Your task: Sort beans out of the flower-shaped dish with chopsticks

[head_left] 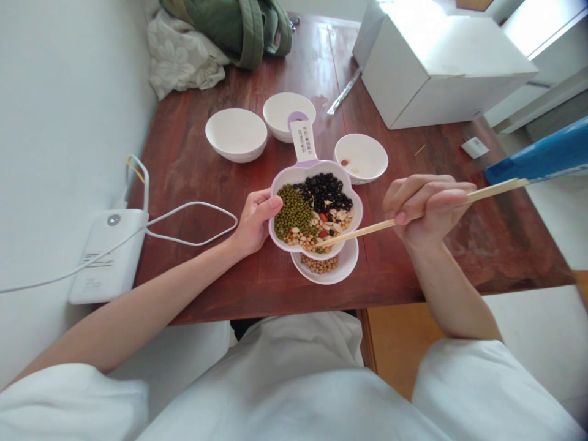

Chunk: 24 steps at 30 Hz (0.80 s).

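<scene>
My left hand [255, 222] grips the left rim of a flower-shaped, lilac-edged dish [359, 228] with a labelled handle [303, 139]. In it lie green mung beans [293, 213], black beans [327, 191], and yellow soybeans mixed with pale seeds and a few red peanuts. My right hand [425, 205] is closed around chopsticks [367, 230], their tips among the soybeans at the dish's near side. Below the dish, partly hidden by it, stands a white bowl [346, 272] with soybeans [319, 264] in it.
Two white bowls, one at left [236, 136] and one behind the handle [278, 113], stand farther back. A third white bowl [367, 160] holds a few small pieces. A white box [408, 79], green bag [250, 30], white power bank [110, 257] with cable, and blue object [542, 150] surround them.
</scene>
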Available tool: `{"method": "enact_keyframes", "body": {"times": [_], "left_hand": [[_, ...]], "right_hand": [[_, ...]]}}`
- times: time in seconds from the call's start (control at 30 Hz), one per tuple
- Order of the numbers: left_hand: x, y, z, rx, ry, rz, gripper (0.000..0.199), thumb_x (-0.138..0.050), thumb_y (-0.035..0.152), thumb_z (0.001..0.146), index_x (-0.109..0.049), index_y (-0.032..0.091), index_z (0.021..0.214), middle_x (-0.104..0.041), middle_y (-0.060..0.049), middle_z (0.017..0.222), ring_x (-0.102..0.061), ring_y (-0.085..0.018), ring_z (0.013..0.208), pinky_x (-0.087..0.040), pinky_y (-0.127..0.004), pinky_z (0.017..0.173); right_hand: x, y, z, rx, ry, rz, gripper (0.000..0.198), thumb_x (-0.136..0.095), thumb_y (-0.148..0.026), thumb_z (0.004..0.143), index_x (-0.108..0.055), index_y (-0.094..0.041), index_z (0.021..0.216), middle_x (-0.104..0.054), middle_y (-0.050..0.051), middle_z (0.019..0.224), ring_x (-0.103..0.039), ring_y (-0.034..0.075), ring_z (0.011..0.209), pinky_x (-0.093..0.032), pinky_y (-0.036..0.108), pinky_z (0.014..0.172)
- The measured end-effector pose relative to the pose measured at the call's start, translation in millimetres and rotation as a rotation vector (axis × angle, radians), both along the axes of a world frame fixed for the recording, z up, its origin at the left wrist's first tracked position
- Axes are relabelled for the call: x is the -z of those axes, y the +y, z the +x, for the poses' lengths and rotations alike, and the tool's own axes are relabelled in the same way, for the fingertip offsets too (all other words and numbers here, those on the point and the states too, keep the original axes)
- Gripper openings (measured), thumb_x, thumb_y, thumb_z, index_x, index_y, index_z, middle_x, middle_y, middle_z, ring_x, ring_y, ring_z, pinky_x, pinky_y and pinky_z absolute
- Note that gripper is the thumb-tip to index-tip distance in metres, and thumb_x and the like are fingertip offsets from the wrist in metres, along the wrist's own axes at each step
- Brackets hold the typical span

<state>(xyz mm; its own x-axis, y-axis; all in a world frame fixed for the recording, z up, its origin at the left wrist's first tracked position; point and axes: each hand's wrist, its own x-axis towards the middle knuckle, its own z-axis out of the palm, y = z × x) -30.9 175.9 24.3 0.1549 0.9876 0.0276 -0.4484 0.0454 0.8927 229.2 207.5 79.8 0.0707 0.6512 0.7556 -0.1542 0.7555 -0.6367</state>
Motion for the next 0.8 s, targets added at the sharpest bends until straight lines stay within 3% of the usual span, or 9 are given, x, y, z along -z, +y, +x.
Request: {"method": "enact_keyframes", "body": {"times": [0.2, 0.37, 0.8], "left_hand": [[0.2, 0, 0, 0.008, -0.008, -0.018, 0.06, -0.095, 0.077, 0.074, -0.082, 0.021, 0.088, -0.086, -0.01, 0.09, -0.087, -0.042, 0.105, -0.073, -0.049, 0.087], [0.8, 0, -1, 0.015, -0.002, -0.015, 0.06, -0.094, 0.078, 0.075, -0.083, 0.021, 0.089, -0.087, -0.01, 0.091, -0.087, -0.041, 0.104, -0.073, -0.049, 0.087], [0.4, 0, -1, 0.015, -0.017, -0.026, 0.06, -0.096, 0.077, 0.073, -0.081, 0.021, 0.086, -0.086, -0.011, 0.092, -0.086, -0.042, 0.108, -0.073, -0.051, 0.089]], "right_hand": [[7, -2, 3, -0.037, -0.117, 0.019, 0.072, -0.082, -0.071, 0.098, -0.064, -0.028, 0.043, -0.048, 0.0, 0.037, -0.045, 0.018, 0.03, -0.039, 0.037, 0.034], [7, -5, -2, -0.062, -0.088, 0.063, 0.065, -0.084, -0.064, 0.1, -0.069, -0.027, 0.048, -0.052, 0.0, 0.038, -0.046, 0.017, 0.028, -0.034, 0.033, 0.031], [10, -8, -11, -0.092, 0.011, -0.036, 0.065, -0.077, -0.052, 0.107, -0.069, -0.024, 0.049, -0.055, 0.001, 0.041, -0.049, 0.016, 0.031, -0.032, 0.032, 0.033]]}}
